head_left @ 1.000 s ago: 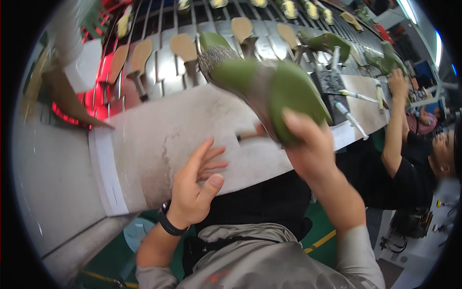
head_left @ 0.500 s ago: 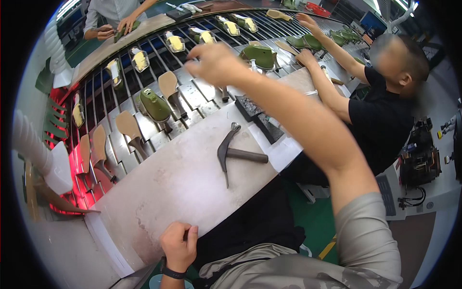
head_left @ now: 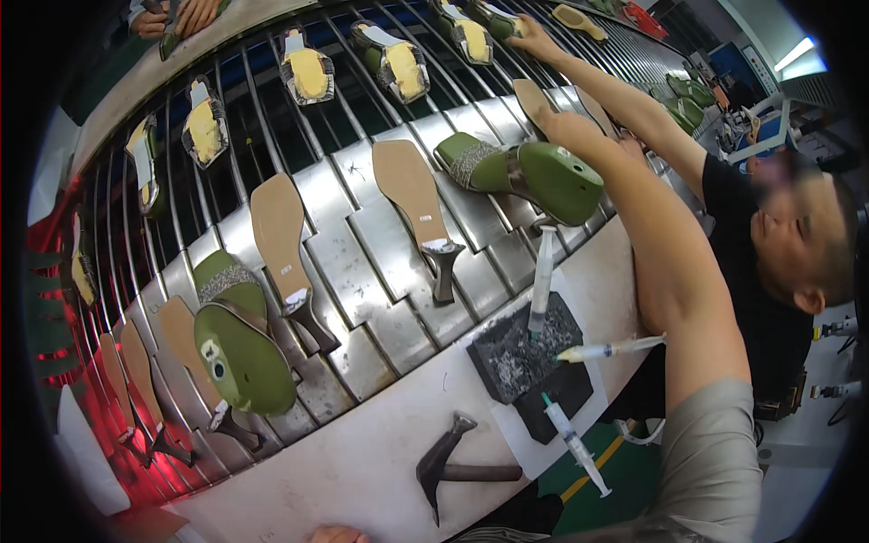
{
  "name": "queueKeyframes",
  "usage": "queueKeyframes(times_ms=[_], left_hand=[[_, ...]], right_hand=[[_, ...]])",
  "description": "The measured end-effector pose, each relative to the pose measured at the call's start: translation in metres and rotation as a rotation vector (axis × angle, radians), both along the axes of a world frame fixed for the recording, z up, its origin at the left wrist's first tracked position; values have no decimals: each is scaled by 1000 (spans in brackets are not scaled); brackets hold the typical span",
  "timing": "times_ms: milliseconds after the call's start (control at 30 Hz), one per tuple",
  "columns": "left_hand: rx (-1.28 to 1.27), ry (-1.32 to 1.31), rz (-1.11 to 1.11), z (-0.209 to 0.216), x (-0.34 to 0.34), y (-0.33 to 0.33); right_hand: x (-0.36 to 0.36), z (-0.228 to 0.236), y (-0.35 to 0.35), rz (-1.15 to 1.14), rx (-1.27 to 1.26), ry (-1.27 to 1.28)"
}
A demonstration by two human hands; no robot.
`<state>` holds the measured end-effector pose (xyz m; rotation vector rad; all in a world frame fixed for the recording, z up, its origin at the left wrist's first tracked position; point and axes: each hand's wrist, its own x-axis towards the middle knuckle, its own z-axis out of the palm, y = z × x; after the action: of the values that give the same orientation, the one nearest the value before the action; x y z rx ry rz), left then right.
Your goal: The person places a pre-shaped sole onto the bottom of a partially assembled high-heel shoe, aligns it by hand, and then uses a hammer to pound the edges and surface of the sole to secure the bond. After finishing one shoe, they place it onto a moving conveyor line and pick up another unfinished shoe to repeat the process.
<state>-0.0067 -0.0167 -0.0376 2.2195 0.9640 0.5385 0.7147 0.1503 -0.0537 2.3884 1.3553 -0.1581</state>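
My right arm stretches far across the belt. My right hand [head_left: 572, 134] closes on the end of a tan high-heel shoe sole [head_left: 529, 98]; its fingers are partly hidden. Just below it lies a green shoe last [head_left: 563, 181] with a glittery strap. Only a bit of my left hand [head_left: 339, 535] shows at the lower edge, its fingers cut off from view. A hammer [head_left: 444, 471] with a dark head rests on the pale worktop beyond that hand. More tan heeled soles [head_left: 409, 192] [head_left: 279, 231] and another green last [head_left: 243, 357] lie along the metal belt.
Syringes [head_left: 543, 281] [head_left: 577, 443] lie on and beside dark blocks [head_left: 516, 357] at the worktop's right. Uppers on lasts with yellow undersides [head_left: 308, 74] line the far rods. A co-worker [head_left: 769, 244] at the right reaches over the belt; another person's hands [head_left: 186, 16] are across it.
The view has shifted forward over the belt. My right hand has gone from above the belt's middle to a sole farther right. My left hand has slid almost out of view.
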Motion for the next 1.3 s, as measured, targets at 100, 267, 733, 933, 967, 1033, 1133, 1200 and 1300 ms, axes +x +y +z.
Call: queueKeyframes(times_ms=[100, 267, 733, 933, 967, 1033, 1133, 1200, 1300], left_hand=[[-15, 48, 7, 3, 3, 3], [-12, 109, -6, -6, 3, 1], [-11, 48, 102, 2, 12, 13], [102, 83, 90, 10, 1, 2], [135, 79, 86, 10, 2, 2], [202, 42, 85, 6, 6, 1], [88, -17, 97, -5, 3, -4], [-50, -115, 130, -1, 6, -3], [-302, -507, 223, 2, -11, -32]], right_hand=[[13, 12, 34, -94, 330, 78], [18, 37, 112, -90, 821, 105], [17, -13, 247, -84, 375, -149], [-54, 46, 184, 110, 489, -272], [-67, 60, 169, 101, 518, -277], [-89, 100, 131, 82, 597, -198], [-153, 156, 60, 157, 715, -102], [-208, 186, 1, 222, 783, 5], [-326, 213, -88, 165, 798, 529]])
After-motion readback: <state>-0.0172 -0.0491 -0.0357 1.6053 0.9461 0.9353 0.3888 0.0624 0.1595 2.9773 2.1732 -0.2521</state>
